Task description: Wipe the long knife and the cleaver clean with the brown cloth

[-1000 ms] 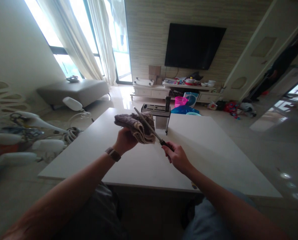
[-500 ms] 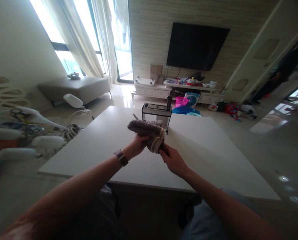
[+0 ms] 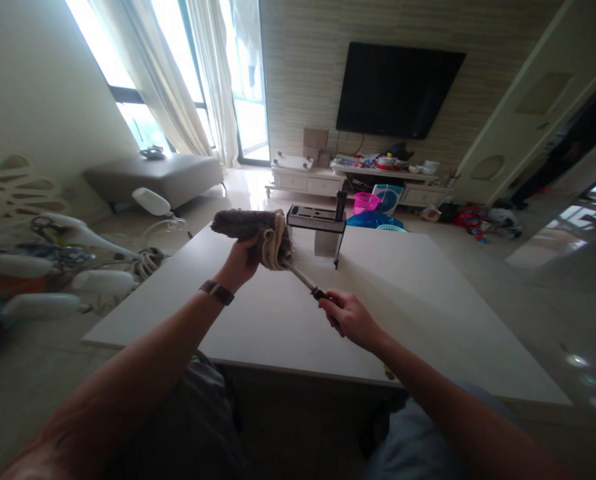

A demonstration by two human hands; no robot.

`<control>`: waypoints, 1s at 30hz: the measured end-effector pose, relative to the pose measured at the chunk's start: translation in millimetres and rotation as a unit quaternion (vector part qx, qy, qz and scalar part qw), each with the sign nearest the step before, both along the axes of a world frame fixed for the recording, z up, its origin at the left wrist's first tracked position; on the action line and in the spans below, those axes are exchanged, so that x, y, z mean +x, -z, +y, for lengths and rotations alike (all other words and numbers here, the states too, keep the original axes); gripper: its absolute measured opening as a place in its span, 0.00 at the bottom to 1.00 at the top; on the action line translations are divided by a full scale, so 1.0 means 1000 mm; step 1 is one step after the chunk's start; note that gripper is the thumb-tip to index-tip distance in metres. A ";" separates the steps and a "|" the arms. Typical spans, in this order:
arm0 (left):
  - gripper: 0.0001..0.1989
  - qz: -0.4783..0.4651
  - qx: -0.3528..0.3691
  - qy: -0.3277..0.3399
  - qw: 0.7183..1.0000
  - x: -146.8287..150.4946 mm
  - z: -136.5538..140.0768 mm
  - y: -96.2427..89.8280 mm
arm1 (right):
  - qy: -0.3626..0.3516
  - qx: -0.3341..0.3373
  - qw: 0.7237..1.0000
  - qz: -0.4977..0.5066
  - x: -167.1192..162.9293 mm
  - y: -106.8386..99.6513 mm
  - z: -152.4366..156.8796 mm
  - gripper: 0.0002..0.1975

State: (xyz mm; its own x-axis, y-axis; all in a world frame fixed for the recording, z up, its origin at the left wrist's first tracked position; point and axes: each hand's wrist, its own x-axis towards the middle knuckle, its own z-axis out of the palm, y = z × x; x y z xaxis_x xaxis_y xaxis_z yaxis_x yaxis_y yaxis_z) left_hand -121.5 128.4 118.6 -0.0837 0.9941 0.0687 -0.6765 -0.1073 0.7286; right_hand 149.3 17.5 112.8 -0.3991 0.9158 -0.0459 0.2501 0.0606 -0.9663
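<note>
My left hand (image 3: 243,260) is closed around a thick brown-grey cloth (image 3: 248,223) with folded beige edges, raised above the white table. My right hand (image 3: 345,312) grips the black handle of a sharpening steel (image 3: 301,277), a slim metal rod with a small guard. The rod slants up and left, its far end hidden in or behind the cloth. Just beyond the hands stands a knife block (image 3: 315,217) with a dark slotted top and see-through sides. One black-handled knife (image 3: 341,205) is upright in its right end, and a broad blade shows below the top.
The white table (image 3: 418,300) spreads around the block. A small dark-and-yellow item (image 3: 389,371) lies at its front edge by my right forearm. To the left are a lamp with white shades (image 3: 43,305) and a grey bench (image 3: 158,177). A pink basket (image 3: 365,202) stands beyond the table.
My left hand and the cloth have moved left and up, away from my right hand. The metal rod now shows between the cloth and the handle, and the knife block is less covered.
</note>
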 end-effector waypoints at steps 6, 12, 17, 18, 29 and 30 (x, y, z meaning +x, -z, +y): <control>0.11 -0.060 -0.022 -0.021 0.998 -0.012 -0.004 -0.002 | 0.051 0.072 0.995 -0.036 0.004 0.004 -0.003 0.09; 0.17 -0.066 -0.023 0.082 0.994 0.000 -0.018 0.006 | 0.119 0.177 0.973 -0.087 0.004 0.003 -0.004 0.07; 0.12 -0.012 -0.036 0.197 0.980 0.034 -0.034 0.021 | 0.140 0.220 0.957 -0.126 -0.002 0.006 -0.003 0.06; 0.13 0.001 -0.030 0.224 0.974 0.044 -0.038 0.025 | 0.140 0.224 0.955 -0.137 -0.004 0.008 -0.004 0.06; 0.21 0.026 -0.002 0.120 0.992 0.078 -0.048 0.026 | 0.118 0.250 0.933 -0.230 -0.006 0.012 -0.002 0.07; 0.20 0.026 0.000 0.112 0.993 0.074 -0.045 0.024 | 0.119 0.249 0.933 -0.229 -0.006 0.010 -0.002 0.07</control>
